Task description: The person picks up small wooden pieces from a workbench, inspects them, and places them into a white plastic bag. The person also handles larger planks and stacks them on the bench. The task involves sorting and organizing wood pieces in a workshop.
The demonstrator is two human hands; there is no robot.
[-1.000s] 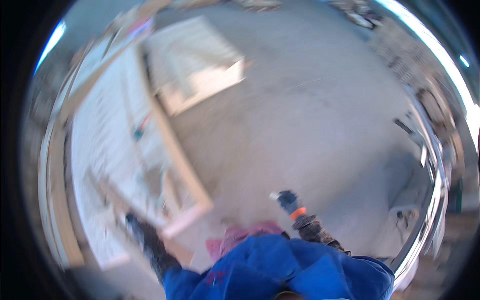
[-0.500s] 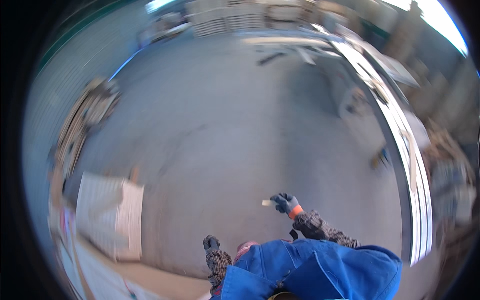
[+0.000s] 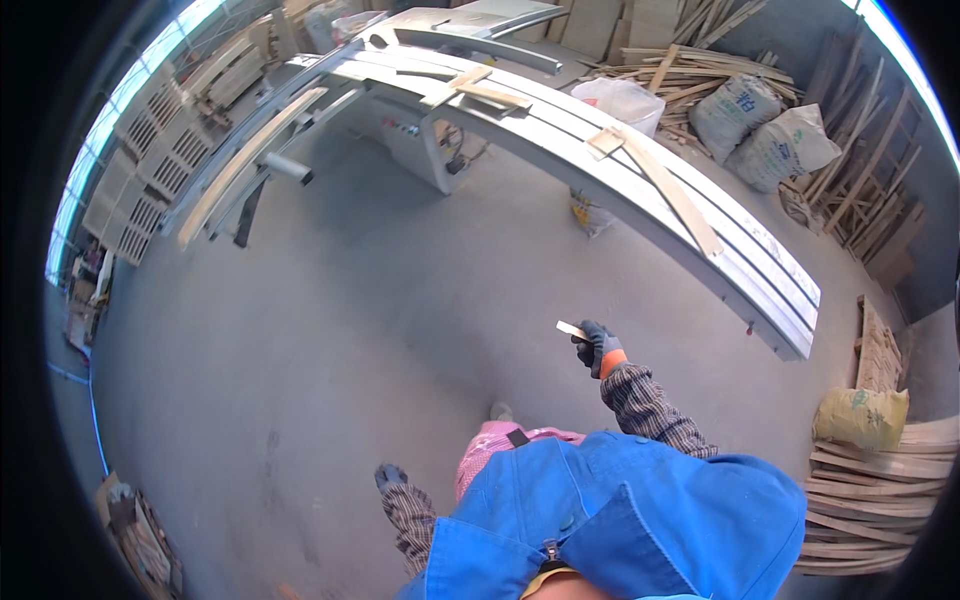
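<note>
My right hand [image 3: 598, 348], in a dark grey glove with an orange cuff, is closed around a small pale wood piece [image 3: 572, 329]. One end of the piece sticks out past the fingers, to the left. The hand is held out in front of me over the concrete floor, short of a long metal-topped table [image 3: 650, 130]. Low at my left side hangs my left hand [image 3: 390, 476], also gloved. Its fingers are too foreshortened to show their pose, and no object is seen at it.
Wood strips [image 3: 675, 195] lie on the table's top. Beyond it are a white sack [image 3: 735, 115], more sacks and heaps of wood strips. Stacked curved slats [image 3: 870, 500] with a yellow bag [image 3: 862, 418] stand at right. Pallets [image 3: 150, 130] are far left.
My view has swung to the right, so the long table now crosses in front of me. My right hand still holds the wood piece; my left hand still hangs low.
</note>
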